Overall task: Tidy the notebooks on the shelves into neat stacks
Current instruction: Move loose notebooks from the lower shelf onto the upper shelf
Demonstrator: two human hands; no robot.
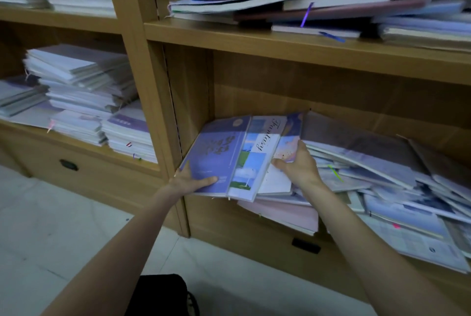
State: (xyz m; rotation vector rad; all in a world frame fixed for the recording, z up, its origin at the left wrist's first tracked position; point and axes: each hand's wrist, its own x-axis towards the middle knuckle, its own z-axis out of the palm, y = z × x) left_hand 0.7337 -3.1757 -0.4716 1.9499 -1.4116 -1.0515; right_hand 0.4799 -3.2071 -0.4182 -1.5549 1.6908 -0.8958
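Task looked barely started: left hand and right hand, fingers curled, gripped a fanned handful of notebooks at the lower shelf front, while the loose pile beside and the upper-shelf heap lay unsorted.

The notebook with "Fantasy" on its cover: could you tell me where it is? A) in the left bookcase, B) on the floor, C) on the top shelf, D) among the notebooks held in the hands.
D: the Fantasy notebook sits between the left hand and right hand.
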